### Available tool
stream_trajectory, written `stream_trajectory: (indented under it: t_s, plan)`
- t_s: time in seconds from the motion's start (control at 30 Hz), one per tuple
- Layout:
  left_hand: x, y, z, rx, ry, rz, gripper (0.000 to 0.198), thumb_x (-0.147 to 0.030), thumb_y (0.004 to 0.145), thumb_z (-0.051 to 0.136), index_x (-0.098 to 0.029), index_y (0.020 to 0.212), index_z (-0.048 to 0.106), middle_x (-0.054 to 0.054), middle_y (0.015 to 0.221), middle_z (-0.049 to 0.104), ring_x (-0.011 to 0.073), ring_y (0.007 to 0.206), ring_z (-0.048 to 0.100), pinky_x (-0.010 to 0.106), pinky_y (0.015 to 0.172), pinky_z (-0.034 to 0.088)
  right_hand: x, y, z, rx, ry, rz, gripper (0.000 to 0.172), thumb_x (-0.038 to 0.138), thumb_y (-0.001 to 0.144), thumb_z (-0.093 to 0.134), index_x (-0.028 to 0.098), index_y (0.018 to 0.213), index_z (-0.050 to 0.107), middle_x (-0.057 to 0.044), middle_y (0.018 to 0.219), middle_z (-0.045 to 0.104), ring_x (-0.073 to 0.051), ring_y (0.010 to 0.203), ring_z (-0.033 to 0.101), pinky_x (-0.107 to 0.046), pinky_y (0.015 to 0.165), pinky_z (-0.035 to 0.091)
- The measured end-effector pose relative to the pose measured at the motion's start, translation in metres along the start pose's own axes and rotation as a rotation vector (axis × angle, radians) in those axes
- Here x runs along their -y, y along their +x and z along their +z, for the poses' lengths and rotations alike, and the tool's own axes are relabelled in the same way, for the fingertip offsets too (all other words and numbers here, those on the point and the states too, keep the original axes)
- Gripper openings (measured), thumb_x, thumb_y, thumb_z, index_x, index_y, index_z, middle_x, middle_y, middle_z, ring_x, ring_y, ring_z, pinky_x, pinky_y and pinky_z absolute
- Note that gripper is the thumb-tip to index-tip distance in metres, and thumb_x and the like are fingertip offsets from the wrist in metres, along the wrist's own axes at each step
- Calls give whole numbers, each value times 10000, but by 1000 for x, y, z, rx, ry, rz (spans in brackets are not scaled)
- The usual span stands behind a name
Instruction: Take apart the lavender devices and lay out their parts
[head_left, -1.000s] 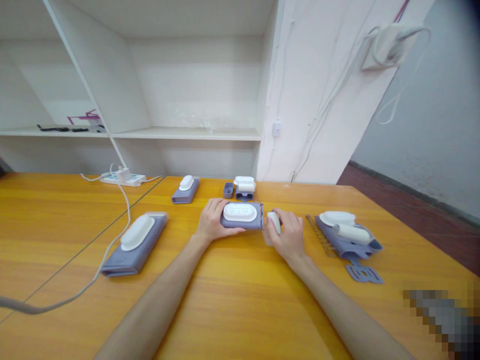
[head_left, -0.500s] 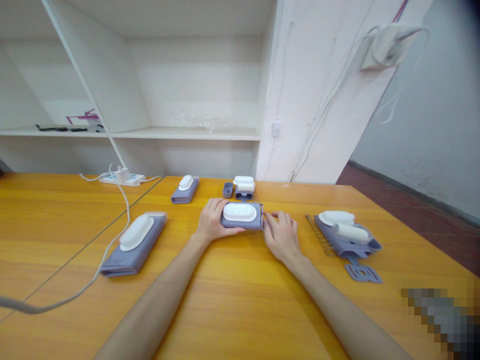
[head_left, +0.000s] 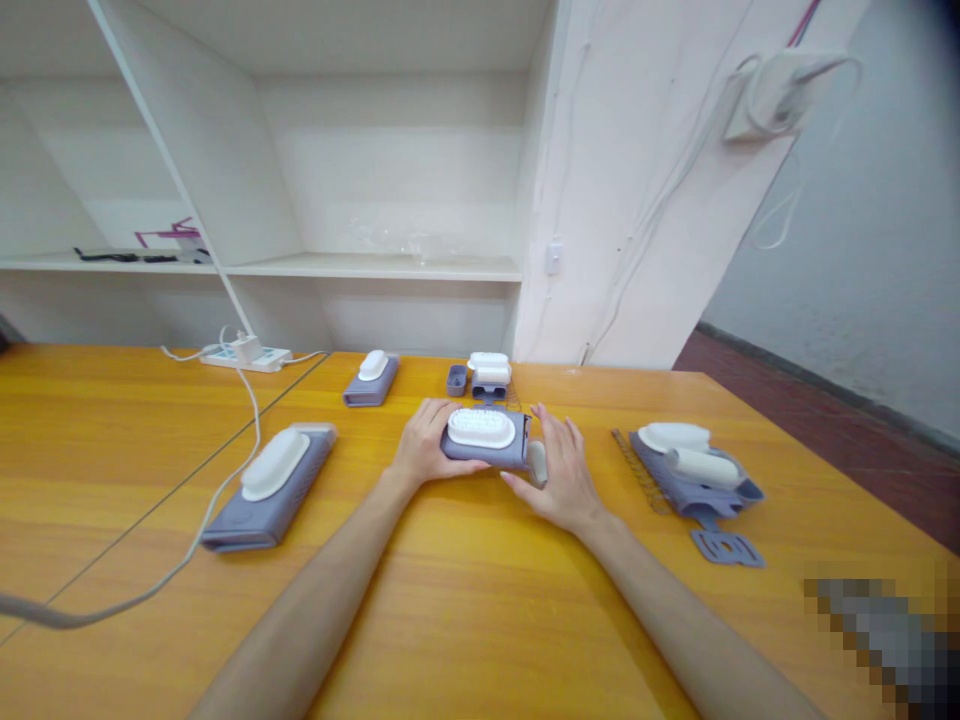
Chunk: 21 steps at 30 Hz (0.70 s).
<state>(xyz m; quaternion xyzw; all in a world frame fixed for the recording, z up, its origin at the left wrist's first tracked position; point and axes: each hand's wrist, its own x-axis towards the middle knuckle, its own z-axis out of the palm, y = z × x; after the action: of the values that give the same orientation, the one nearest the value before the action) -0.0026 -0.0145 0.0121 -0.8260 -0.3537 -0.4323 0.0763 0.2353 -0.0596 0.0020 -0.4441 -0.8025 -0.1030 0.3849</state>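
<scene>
My left hand [head_left: 422,443] grips the left end of a grey-purple case [head_left: 487,456], thumb along its front and fingers behind. On the case's top lies a white oval brush [head_left: 481,428], bristles up. At the right end, a pale rounded piece [head_left: 538,464] shows between the case and my right palm; whether it is joined to the case I cannot tell. My right hand [head_left: 564,470] is spread around that end, thumb and fingers apart. Off to the right, another grey-purple case [head_left: 675,480] carries a white oval piece [head_left: 673,436] and a white roller [head_left: 702,467].
Similar cases with white tops stand at left [head_left: 270,492] and back left [head_left: 372,386]. Behind my hands are a small grey cup [head_left: 456,380] and a roller set [head_left: 490,372]. A spring [head_left: 637,470] and slotted plate [head_left: 727,547] lie right. A white cable [head_left: 251,400] crosses the left side.
My right hand's fingers have spread away from the case's right end, and the pale rounded piece now shows there. My left hand still holds the case in nearly the same place.
</scene>
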Motion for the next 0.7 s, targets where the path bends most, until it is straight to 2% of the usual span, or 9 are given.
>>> stream_trajectory:
  t_s: [0.13,0.27,0.5,0.7]
  plan:
    - [-1,-1,0,23,-27,41,775,-604,560,701,-162,1161,490,136,1083,563,283,1007,532,435,901,440,1,0,3,34,62,-4,856,522,767,582,138,1414,173,-165,1320,437,-301,1207,404,-507,1018,279]
    - [0,0,-1,43,-28,50,802,-612,558,697,-157,1181,476,143,1101,556,288,1033,524,441,924,426,4,1,3,18,110,52,840,509,725,631,138,1378,255,-163,1213,505,-304,1117,462,-462,939,358]
    - [-4,3,-3,180,-75,12,780,-619,586,675,-187,1201,462,124,1095,574,282,1023,544,435,897,442,9,3,2,21,74,66,671,470,686,668,159,1225,417,-138,1131,552,-291,1032,499,-426,887,366]
    - [-12,2,1,124,-18,17,806,-614,639,636,-166,1268,403,160,1243,504,309,1162,468,473,990,362,10,3,6,17,51,51,665,508,701,660,149,1205,418,-140,1133,556,-284,1043,496,-411,883,364]
